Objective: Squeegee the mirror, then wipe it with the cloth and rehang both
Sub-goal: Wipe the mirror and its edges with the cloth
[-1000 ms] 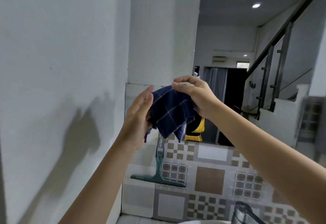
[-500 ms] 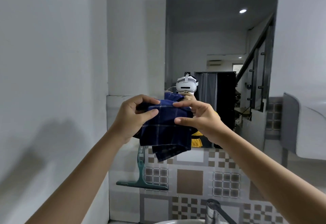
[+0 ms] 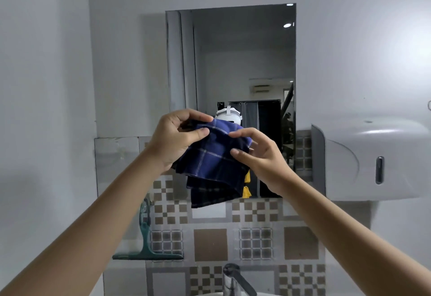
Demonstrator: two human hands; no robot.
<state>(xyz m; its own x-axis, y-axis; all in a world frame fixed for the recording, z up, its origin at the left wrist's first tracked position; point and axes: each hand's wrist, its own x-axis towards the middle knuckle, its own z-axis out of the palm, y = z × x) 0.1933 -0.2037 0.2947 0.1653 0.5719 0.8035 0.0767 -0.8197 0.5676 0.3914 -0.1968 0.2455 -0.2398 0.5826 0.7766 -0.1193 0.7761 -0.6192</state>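
Head view. Both hands raised in front of the mirror (image 3: 242, 62), the cloth (image 3: 213, 163) bunched between them at frame centre. Left hand (image 3: 173, 140): fingers curled closed, thumb and forefinger pinching the cloth's upper fold. Right hand (image 3: 261, 156): fingers loosely spread, fingertips touching the cloth's right edge; whether they actually grip it, cannot tell. Cloth dark blue with pale check lines, lower folds hanging free over the mirror's bottom edge. Squeegee (image 3: 147, 244), green, hangs on the tiled wall at 7 o'clock from the cloth, blade down. Tap (image 3: 235, 279) at 6 o'clock. White dispenser (image 3: 373, 158) at 3 o'clock, beside the mirror.
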